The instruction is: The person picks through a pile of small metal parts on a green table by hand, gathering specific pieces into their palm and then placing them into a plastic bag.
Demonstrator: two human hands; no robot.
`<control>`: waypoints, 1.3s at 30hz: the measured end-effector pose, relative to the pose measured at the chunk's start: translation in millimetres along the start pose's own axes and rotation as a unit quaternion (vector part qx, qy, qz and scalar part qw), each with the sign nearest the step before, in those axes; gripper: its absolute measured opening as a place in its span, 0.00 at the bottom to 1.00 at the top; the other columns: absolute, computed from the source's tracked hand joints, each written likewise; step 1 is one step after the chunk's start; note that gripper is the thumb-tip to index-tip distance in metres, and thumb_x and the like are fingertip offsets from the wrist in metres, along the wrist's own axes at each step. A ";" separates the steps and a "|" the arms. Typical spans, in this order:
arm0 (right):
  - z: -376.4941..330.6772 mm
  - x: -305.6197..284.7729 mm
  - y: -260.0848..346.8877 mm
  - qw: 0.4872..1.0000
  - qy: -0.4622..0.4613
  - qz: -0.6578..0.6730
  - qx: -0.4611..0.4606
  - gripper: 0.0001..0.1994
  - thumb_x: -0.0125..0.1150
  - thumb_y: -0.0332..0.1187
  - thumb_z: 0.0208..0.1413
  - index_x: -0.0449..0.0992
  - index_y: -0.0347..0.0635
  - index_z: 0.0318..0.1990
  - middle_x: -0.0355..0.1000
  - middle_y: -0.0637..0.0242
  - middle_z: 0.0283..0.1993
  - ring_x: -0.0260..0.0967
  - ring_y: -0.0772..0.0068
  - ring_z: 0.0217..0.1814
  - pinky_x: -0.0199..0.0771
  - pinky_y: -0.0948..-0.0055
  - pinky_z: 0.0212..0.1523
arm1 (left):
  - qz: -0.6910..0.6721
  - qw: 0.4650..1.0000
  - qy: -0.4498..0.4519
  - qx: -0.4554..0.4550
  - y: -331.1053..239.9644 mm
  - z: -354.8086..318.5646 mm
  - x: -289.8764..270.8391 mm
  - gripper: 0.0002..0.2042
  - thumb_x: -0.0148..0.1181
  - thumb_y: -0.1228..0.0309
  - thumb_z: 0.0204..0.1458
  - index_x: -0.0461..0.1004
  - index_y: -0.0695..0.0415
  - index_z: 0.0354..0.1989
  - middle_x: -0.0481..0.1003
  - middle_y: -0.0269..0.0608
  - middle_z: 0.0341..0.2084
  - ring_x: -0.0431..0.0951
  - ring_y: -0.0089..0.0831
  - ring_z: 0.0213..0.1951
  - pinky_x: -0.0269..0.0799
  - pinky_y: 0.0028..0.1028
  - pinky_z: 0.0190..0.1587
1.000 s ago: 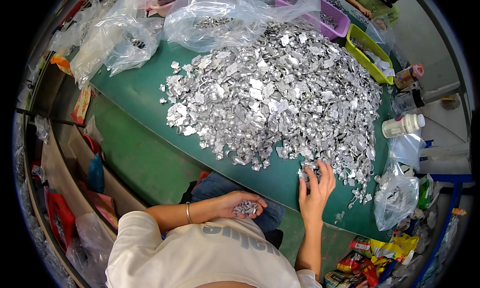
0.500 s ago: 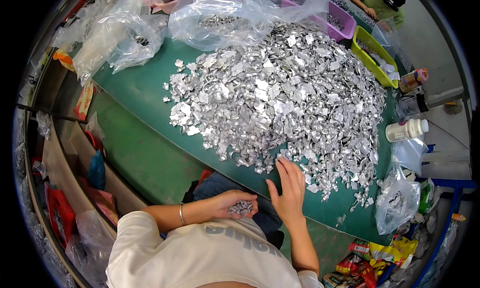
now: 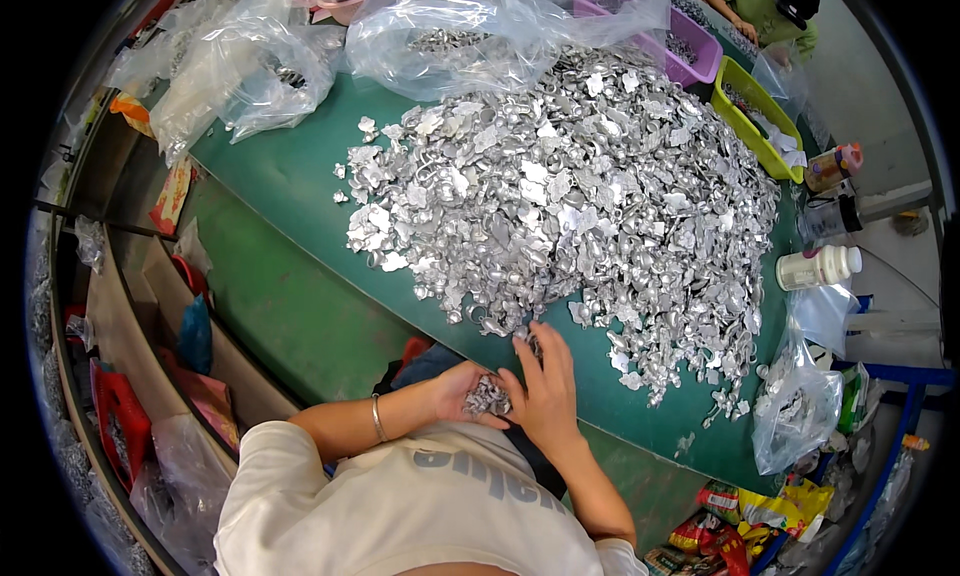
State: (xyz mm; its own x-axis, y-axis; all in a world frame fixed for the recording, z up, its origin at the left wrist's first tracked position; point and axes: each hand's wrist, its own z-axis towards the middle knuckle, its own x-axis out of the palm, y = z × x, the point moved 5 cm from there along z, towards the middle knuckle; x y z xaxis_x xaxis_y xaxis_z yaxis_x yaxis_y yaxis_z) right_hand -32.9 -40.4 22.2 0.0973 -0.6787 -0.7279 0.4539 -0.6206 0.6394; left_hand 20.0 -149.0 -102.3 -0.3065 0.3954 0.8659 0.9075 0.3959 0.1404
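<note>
A broad heap of small silver metal pieces, many of them flat and flower-like with loops, lies on the green table. At the table's near edge my left hand is cupped, palm up, around a clump of small metal pieces. Close beside it, my right hand bends its fingers and thumb around some silver pieces at the heap's front edge. How many it grips is hidden by the fingers.
Clear plastic bags lie along the far side. Purple and lime-green bins stand at the far right, near a co-worker in a green shirt. A white bottle and a plastic bag sit along the right edge.
My right hand has drawn back from the heap toward my left hand, its fingers now curled round pieces. A strip of green table shows where it was. My left hand has moved slightly right.
</note>
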 end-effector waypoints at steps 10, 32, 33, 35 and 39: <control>-10.4 5.7 5.5 0.999 0.043 0.012 -0.031 0.19 0.64 0.27 0.47 0.72 0.32 0.48 0.64 0.52 0.59 0.59 0.44 0.64 0.61 0.48 0.60 | -0.083 0.995 0.053 0.009 -2.2 6.6 6.8 0.22 0.43 0.50 0.61 0.74 0.55 0.47 0.78 0.42 0.42 0.79 0.35 0.43 0.76 0.40 0.44; -23.7 -41.1 -6.3 0.989 -0.109 0.092 -0.049 0.08 0.59 0.16 0.45 0.78 0.33 0.34 0.74 0.56 0.38 0.73 0.53 0.41 0.72 0.61 0.44 | -0.016 0.999 -0.048 -0.015 4.8 -54.2 10.3 0.12 0.50 0.65 0.61 0.71 0.62 0.43 0.72 0.38 0.36 0.73 0.25 0.31 0.70 0.20 0.18; -23.8 -42.1 -11.9 0.987 -0.124 0.099 -0.031 0.08 0.58 0.15 0.45 0.78 0.32 0.34 0.74 0.55 0.38 0.73 0.53 0.41 0.72 0.61 0.43 | -0.059 0.997 -0.039 -0.010 -0.4 -65.4 22.8 0.12 0.50 0.65 0.61 0.71 0.62 0.43 0.71 0.37 0.36 0.72 0.25 0.31 0.70 0.20 0.19; -22.7 -42.3 -19.1 0.983 -0.143 0.119 -0.002 0.07 0.56 0.15 0.48 0.77 0.30 0.34 0.74 0.53 0.36 0.73 0.53 0.39 0.72 0.63 0.42 | -0.109 0.993 -0.002 0.044 -21.8 -80.5 50.5 0.12 0.50 0.67 0.61 0.70 0.62 0.45 0.70 0.38 0.36 0.71 0.25 0.30 0.69 0.21 0.19; -22.2 -41.2 -24.4 0.979 -0.162 0.118 0.016 0.07 0.54 0.15 0.51 0.76 0.30 0.35 0.74 0.54 0.35 0.72 0.57 0.37 0.72 0.67 0.40 | -0.145 0.965 0.086 0.202 -105.9 -107.2 114.9 0.13 0.50 0.69 0.58 0.68 0.61 0.50 0.72 0.42 0.37 0.73 0.29 0.32 0.75 0.24 0.23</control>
State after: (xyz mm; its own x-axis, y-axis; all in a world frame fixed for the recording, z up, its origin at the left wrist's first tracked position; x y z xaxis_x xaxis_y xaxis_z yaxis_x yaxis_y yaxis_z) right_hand -28.3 11.5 31.1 -0.0926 -0.8911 -0.4443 0.4242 -0.4390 0.7920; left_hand -80.5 -234.3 33.8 -0.4469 0.0903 0.8900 0.5941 0.7737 0.2198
